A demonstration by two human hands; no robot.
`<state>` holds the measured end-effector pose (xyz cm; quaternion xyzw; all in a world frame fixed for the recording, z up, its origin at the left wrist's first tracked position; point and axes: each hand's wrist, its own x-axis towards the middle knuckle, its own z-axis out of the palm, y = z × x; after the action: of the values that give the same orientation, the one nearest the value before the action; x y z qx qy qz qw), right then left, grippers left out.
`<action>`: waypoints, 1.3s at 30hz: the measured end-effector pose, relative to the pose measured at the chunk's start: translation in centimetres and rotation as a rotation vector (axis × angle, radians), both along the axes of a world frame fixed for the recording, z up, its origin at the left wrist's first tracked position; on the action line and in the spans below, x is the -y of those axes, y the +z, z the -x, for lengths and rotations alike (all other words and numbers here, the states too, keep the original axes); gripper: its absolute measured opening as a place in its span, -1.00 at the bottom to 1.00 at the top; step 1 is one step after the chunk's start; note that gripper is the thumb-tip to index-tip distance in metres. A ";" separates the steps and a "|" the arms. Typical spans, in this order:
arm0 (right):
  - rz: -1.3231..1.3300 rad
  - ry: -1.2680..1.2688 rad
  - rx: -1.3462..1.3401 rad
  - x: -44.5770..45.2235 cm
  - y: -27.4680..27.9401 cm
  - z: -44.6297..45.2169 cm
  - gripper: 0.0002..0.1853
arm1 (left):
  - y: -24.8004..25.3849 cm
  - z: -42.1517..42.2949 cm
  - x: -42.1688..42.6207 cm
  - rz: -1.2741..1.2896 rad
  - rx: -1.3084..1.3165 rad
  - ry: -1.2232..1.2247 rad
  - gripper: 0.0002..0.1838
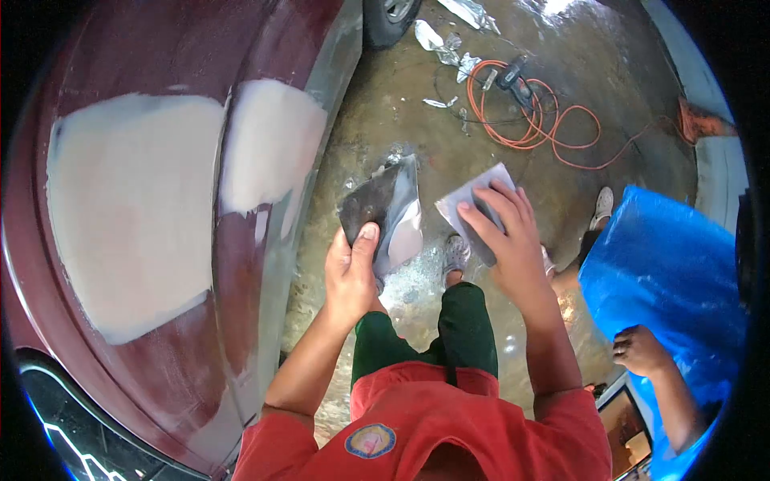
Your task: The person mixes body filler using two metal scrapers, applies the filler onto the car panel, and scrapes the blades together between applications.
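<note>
My left hand (pixel 353 268) is closed on the lower edge of a flat, dark sheet (pixel 373 200), its thumb pressed on top. Pale, wet-looking smears cover the sheet's right side. In my right hand (pixel 509 228) is a flat grey pad (pixel 481 192), a sanding block by its look, with fingers spread over its upper face. The two things are apart, held above the floor in front of my legs. Left of them is a maroon car panel (pixel 160 48) with a large pale filler patch (pixel 136 216) and a smaller pale patch (pixel 269 144).
On the wet floor lie a coiled orange hose (pixel 577 164), a dark power tool (pixel 513 76) and crumpled plastic scraps (pixel 449 48). Close on my right stands another person in a blue plastic cover (pixel 658 264), one hand (pixel 642 350) showing. A car tyre (pixel 389 20) is at the top.
</note>
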<state>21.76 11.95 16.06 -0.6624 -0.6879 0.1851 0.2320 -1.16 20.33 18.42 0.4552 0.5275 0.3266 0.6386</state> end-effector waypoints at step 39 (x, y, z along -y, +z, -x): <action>-0.485 -0.243 -0.742 -26.8 -10.1 24.2 -0.25 | -5.4 27.0 12.4 0.283 -0.374 0.165 -0.69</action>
<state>-2.45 38.75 5.95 -0.5537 -0.4990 0.2149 0.6311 -28.14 7.92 12.98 0.3693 0.7123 0.2109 0.5584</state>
